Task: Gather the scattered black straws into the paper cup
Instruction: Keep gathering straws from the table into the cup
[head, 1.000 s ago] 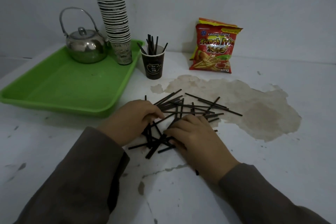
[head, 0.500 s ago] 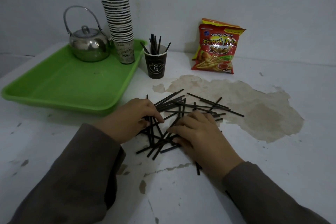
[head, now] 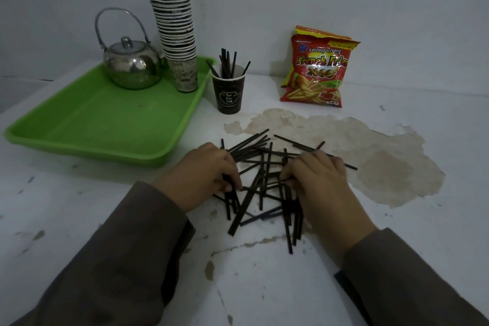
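Observation:
Several black straws [head: 260, 174] lie criss-crossed in a loose pile on the white table. My left hand [head: 203, 172] rests on the pile's left side, fingers curled around a few straws. On the right side, my right hand [head: 317, 180] pinches straws between thumb and fingers. A dark paper cup [head: 229, 95] stands behind the pile with several straws [head: 227, 63] upright in it.
A green tray [head: 111, 124] at the left holds a metal kettle [head: 131, 63] and a tall stack of paper cups [head: 176, 32]. A red snack bag [head: 318, 74] leans on the wall. A brown worn patch [head: 370, 161] marks the table at right.
Both hands have moved apart and a little farther from me across the pile. The straws between them are more spread out and several have turned to point towards me.

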`<state>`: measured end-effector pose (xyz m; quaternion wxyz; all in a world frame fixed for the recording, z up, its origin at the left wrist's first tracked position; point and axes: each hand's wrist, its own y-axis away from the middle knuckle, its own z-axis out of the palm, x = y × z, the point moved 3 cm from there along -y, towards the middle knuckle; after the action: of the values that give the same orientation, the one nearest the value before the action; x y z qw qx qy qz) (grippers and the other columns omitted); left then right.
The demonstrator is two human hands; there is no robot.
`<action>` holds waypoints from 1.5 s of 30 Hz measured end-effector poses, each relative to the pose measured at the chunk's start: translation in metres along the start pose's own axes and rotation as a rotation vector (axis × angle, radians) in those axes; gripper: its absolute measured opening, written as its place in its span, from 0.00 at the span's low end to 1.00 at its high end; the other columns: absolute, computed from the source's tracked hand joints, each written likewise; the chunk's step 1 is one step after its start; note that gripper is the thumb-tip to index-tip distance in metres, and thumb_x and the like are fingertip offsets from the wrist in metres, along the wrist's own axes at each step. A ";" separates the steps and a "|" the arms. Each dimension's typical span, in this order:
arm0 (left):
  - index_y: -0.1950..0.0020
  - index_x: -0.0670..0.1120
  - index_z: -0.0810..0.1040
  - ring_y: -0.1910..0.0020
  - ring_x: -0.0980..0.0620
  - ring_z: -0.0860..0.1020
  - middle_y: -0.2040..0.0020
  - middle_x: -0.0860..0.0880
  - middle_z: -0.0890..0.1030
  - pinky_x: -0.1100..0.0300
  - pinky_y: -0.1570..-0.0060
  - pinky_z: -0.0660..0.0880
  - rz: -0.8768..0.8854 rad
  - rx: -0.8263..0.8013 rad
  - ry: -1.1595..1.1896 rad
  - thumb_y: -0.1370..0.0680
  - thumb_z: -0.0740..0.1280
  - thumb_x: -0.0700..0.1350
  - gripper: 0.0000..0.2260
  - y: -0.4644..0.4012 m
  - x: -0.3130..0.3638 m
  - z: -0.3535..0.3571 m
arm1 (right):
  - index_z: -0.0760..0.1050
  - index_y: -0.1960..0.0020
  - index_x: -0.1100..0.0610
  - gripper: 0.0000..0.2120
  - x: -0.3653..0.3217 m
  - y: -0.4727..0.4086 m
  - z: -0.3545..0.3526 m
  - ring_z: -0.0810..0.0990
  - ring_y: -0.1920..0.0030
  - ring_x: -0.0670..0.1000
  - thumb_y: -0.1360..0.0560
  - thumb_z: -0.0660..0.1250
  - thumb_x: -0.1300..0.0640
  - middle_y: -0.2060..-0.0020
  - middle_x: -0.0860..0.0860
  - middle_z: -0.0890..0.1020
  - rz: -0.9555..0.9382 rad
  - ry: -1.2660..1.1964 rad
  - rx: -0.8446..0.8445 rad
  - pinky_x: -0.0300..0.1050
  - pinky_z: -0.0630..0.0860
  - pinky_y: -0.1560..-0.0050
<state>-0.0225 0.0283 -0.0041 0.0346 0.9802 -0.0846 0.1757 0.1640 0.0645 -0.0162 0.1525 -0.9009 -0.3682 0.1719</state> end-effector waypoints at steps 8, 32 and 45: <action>0.56 0.52 0.81 0.42 0.54 0.66 0.48 0.57 0.78 0.57 0.45 0.62 0.023 0.078 -0.014 0.28 0.69 0.45 0.04 -0.002 0.005 0.004 | 0.76 0.49 0.50 0.11 0.037 0.003 -0.026 0.71 0.62 0.45 0.24 0.61 0.64 0.54 0.48 0.83 0.144 -0.123 0.006 0.47 0.60 0.46; 0.53 0.54 0.83 0.62 0.67 0.75 0.63 0.59 0.79 0.77 0.61 0.68 -0.010 -0.355 0.111 0.32 0.74 0.43 0.10 0.020 0.017 -0.004 | 0.78 0.63 0.51 0.09 0.002 0.008 -0.006 0.78 0.58 0.53 0.37 0.76 0.60 0.63 0.47 0.80 -0.148 0.046 -0.257 0.46 0.62 0.56; 0.51 0.52 0.80 0.56 0.62 0.76 0.57 0.56 0.79 0.73 0.56 0.69 -0.040 -0.248 0.190 0.28 0.69 0.41 0.08 0.017 0.019 -0.006 | 0.73 0.59 0.46 0.10 0.011 0.004 -0.029 0.77 0.56 0.37 0.25 0.64 0.61 0.65 0.43 0.82 0.165 -0.491 -0.129 0.23 0.67 0.58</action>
<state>-0.0101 0.0096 0.0090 0.1669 0.9489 -0.0822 0.2550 0.1861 0.0652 0.0063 -0.0137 -0.8671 -0.3297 0.3733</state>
